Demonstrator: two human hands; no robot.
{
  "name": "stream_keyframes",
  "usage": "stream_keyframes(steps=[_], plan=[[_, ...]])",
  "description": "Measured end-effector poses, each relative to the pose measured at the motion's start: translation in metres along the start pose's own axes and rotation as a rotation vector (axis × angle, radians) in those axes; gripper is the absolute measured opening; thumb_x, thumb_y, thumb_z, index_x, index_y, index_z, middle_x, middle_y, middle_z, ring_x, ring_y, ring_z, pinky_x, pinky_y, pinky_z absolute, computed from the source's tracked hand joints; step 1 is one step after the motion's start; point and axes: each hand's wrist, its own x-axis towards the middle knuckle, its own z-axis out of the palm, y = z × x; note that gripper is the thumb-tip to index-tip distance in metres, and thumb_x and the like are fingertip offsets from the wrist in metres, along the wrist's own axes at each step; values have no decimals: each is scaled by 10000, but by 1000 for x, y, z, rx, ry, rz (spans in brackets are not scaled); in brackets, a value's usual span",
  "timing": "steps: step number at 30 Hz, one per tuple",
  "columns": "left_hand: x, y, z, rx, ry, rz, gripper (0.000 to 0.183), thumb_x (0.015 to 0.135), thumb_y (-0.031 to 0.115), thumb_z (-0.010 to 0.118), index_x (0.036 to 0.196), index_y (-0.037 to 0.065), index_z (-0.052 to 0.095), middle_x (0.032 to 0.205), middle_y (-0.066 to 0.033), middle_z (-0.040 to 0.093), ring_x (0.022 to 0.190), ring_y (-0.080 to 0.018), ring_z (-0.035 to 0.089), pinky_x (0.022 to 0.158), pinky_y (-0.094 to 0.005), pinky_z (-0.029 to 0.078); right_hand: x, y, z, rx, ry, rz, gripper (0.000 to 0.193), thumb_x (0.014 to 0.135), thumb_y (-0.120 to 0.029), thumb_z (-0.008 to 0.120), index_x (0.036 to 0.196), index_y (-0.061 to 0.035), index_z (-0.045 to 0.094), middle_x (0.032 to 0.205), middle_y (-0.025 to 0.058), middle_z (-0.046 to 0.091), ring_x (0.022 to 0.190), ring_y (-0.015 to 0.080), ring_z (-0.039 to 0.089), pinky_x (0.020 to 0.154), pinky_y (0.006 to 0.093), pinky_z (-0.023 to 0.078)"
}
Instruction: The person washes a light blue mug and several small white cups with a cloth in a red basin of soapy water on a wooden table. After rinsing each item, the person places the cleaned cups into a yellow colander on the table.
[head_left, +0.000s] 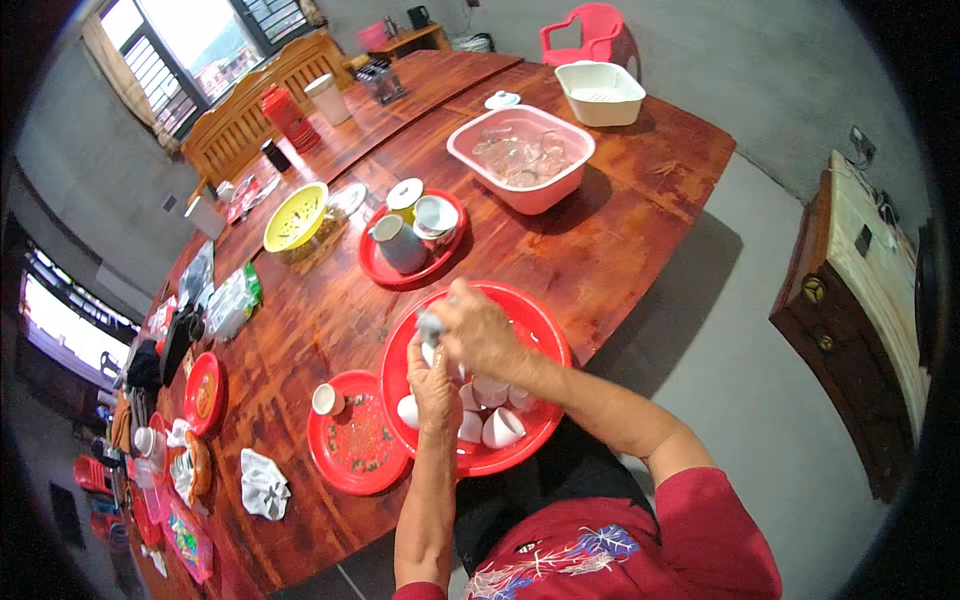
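Observation:
Over the large red basin, both my hands are close together. My left hand is closed round a small white cup, mostly covered by the fingers. My right hand, a little blurred, pinches a grey cloth-like piece at the top of that cup. Several small white cups lie in the basin below, some tipped on their sides. Left of the basin is a red plate with dark and green bits on it. A small white cup sits at its upper left.
Beyond the basin, a red tray holds mugs. Farther back are a pink tub with clear glasses, an off-white basin and a yellow colander. A white cloth lies at left; a wooden cabinet stands right.

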Motion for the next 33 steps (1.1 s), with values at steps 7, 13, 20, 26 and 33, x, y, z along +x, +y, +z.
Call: stream_keyframes(steps=[7, 13, 20, 26, 33], plan=[[6, -3, -4, 322, 210, 148, 325, 954, 372, 480, 1026, 55, 501, 853, -9, 540, 750, -55, 491, 648, -204, 425, -4, 10, -21, 455, -126, 184, 220, 749, -120, 587, 943, -44, 657, 805, 132, 585, 796, 239, 551, 712, 353, 451], [6, 0, -26, 490, 64, 353, 510, 960, 517, 323, 1094, 41, 450, 905, -45, 514, 796, -99, 497, 703, -242, 426, -26, -35, -27, 205, -53, -136, 342, 657, -82, 654, 997, -59, 631, 976, 157, 518, 920, 322, 516, 814, 407, 433], [1, 0, -17, 494, -88, 402, 624, 880, 565, 482, 1233, 65, 359, 1064, -77, 502, 923, -129, 497, 828, -238, 406, 3, 8, -11, 785, -218, 349, 198, 797, -114, 569, 962, -51, 657, 710, 65, 629, 632, 141, 547, 575, 298, 435], [5, 2, -20, 287, -137, 159, 565, 904, 342, 558, 1315, 111, 246, 1152, -103, 480, 967, -157, 533, 760, -280, 499, 2, 23, -15, 841, -352, 450, 213, 834, -55, 563, 1031, -20, 633, 877, 29, 613, 781, 111, 550, 696, 259, 453], [5, 8, -32, -173, -102, -202, 454, 917, 478, 463, 1182, 109, 443, 1054, -116, 574, 925, -236, 597, 565, -338, 549, -9, -7, -20, 626, -61, 184, 196, 800, -104, 584, 979, -48, 638, 800, 106, 572, 810, 235, 563, 726, 333, 457]])
